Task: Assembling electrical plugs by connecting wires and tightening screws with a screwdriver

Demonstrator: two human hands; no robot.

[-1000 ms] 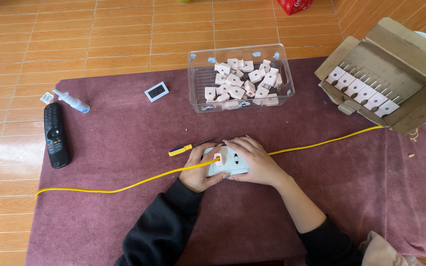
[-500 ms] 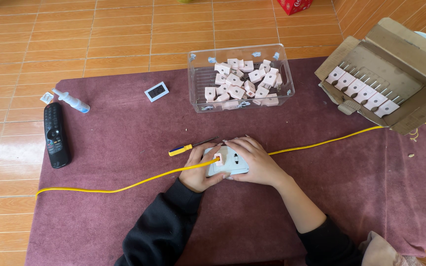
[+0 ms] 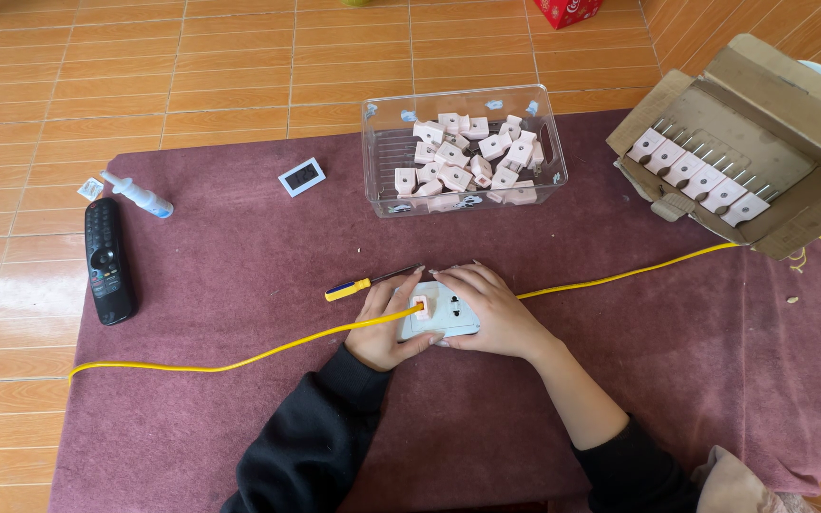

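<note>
A white socket block (image 3: 441, 313) lies on the maroon mat (image 3: 239, 275) in front of me. My left hand (image 3: 382, 323) grips its left end, where a small pink plug (image 3: 421, 307) with a yellow cable (image 3: 239, 361) sits in the block. My right hand (image 3: 486, 309) rests over the block's right end and holds it down. A second stretch of yellow cable (image 3: 639, 273) runs off to the right from under my right hand. A yellow-handled screwdriver (image 3: 363, 283) lies just beyond my left hand.
A clear plastic bin (image 3: 467, 195) holds several pink plugs at the back. At the right, an open cardboard box (image 3: 743, 142) shows a row of pink plugs. A black remote (image 3: 106, 261), a small spray bottle (image 3: 140, 197) and a little digital display (image 3: 301, 177) lie at the left.
</note>
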